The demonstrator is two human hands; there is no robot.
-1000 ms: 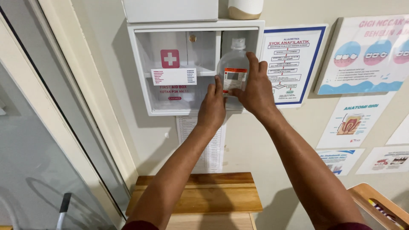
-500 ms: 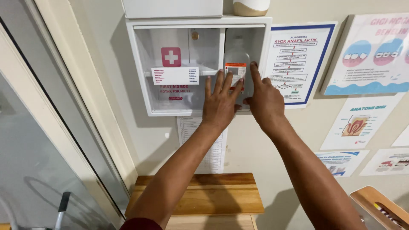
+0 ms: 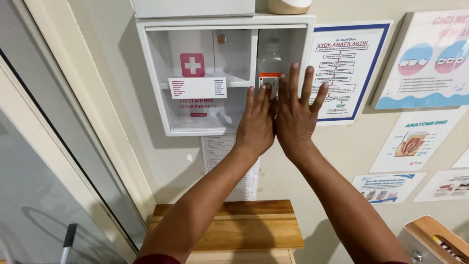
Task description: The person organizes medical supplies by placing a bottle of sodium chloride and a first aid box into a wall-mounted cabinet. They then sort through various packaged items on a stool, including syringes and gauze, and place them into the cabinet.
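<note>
A white first-aid cabinet (image 3: 156,73) with a clear front and a red cross mark hangs on the wall. Inside its right compartment stands a clear bottle (image 3: 270,66) with an orange and white label. My left hand (image 3: 257,122) lies flat with fingers together against the cabinet's front, just left of the bottle. My right hand (image 3: 298,110) is spread open beside it, fingers apart, over the cabinet's right edge below the bottle. Neither hand holds anything.
Posters (image 3: 347,68) cover the wall to the right. A wooden shelf (image 3: 239,225) sits below my arms. A paper list (image 3: 220,151) hangs under the cabinet. A glass door with a beige frame (image 3: 73,146) runs along the left. A wooden box (image 3: 435,239) is at bottom right.
Both hands held the bottle in front of the cabinet a second ago. The bottle now stands inside the right compartment, and both hands have let go and lie flat.
</note>
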